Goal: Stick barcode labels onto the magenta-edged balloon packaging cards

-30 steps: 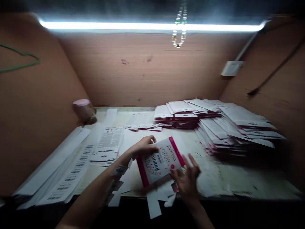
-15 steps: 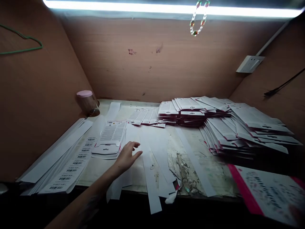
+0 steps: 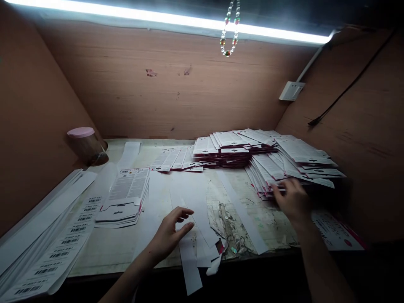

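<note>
My left hand (image 3: 174, 229) hovers over white paper strips (image 3: 189, 261) near the front of the table. Its thumb and fingers are apart, with nothing between them. On the right, my right hand (image 3: 293, 200) is at the front edge of the lower pile of flat white packets (image 3: 265, 168) with pink edges. A gap shows between its thumb and forefinger; whether the fingertips touch a packet is hard to see. Under my right forearm lies a white and pink packet (image 3: 337, 231), printed side up. A neat small stack of packets (image 3: 126, 189) lies left of my left hand.
Sheets of barcode labels (image 3: 63, 252) lie at the left. Behind them a pink-lidded jar (image 3: 86, 147) leans near the wall. More packets (image 3: 233, 141) are piled at the back. A beaded string (image 3: 229, 38) hangs before the lamp, and a switch plate (image 3: 292, 90) is on the right wall.
My right hand has let go of the white and pink packet and moved up to the pile. My left hand stays open over the strips. The view has swung to the right.
</note>
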Demonstrator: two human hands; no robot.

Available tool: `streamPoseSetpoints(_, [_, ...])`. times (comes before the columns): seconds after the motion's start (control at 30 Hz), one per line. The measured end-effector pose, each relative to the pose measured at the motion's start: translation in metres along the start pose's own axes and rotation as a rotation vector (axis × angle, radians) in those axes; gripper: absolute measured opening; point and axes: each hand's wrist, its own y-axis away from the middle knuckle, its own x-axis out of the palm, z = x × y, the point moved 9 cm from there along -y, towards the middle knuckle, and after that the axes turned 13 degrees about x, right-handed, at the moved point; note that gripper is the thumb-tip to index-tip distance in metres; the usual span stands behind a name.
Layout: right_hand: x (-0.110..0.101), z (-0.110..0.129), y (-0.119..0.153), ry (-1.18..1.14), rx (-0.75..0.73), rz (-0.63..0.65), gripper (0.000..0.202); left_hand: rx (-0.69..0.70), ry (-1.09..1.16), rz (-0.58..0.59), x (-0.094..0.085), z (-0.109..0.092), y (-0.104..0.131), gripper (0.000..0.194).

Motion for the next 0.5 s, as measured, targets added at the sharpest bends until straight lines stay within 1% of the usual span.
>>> streamPoseSetpoints(0.07, [0.032,0.069,-0.028,-0.026,-0.195,0.093,0.032,0.033,0.009,-0.02,0.004,-0.01,0.0,0.025])
streamPoseSetpoints(0.1, [0.051,0.098,-0.04,-0.001,-0.259,0.169,0.034,0.047,0.01,-0.026,0.007,-0.014,0.001,0.025])
streamPoseSetpoints(0.13, [0.07,0.124,-0.05,0.04,-0.304,0.246,0.037,0.057,0.009,-0.035,0.009,-0.017,0.004,0.025])
streamPoseSetpoints(0.17, [0.085,0.148,-0.055,0.049,-0.342,0.29,0.037,0.063,0.009,-0.048,0.01,-0.018,0.008,0.024])
streamPoseSetpoints(0.2, [0.101,0.172,-0.054,0.054,-0.386,0.338,0.037,0.064,0.008,-0.062,0.01,-0.017,0.013,0.024])
streamPoseSetpoints(0.23, [0.115,0.196,-0.047,0.048,-0.437,0.382,0.035,0.057,0.01,-0.076,0.01,-0.015,0.018,0.025])
streamPoseSetpoints(0.27, [0.13,0.222,-0.034,0.032,-0.499,0.426,0.034,0.045,0.014,-0.089,0.01,-0.011,0.022,0.025])
streamPoseSetpoints(0.33, [0.16,0.272,0.003,0.011,-0.634,0.528,0.034,0.009,0.034,-0.12,0.009,-0.001,0.031,0.026])
streamPoseSetpoints(0.4, [0.19,0.318,0.041,0.006,-0.73,0.612,0.042,-0.002,0.064,-0.164,0.006,0.009,0.039,0.029])
streamPoseSetpoints(0.47, [0.218,0.357,0.065,0.02,-0.756,0.666,0.056,-0.005,0.1,-0.2,0.003,0.02,0.046,0.032])
streamPoseSetpoints(0.5, [0.231,0.373,0.07,0.036,-0.74,0.686,0.063,-0.026,0.121,-0.203,0.002,0.028,0.051,0.033])
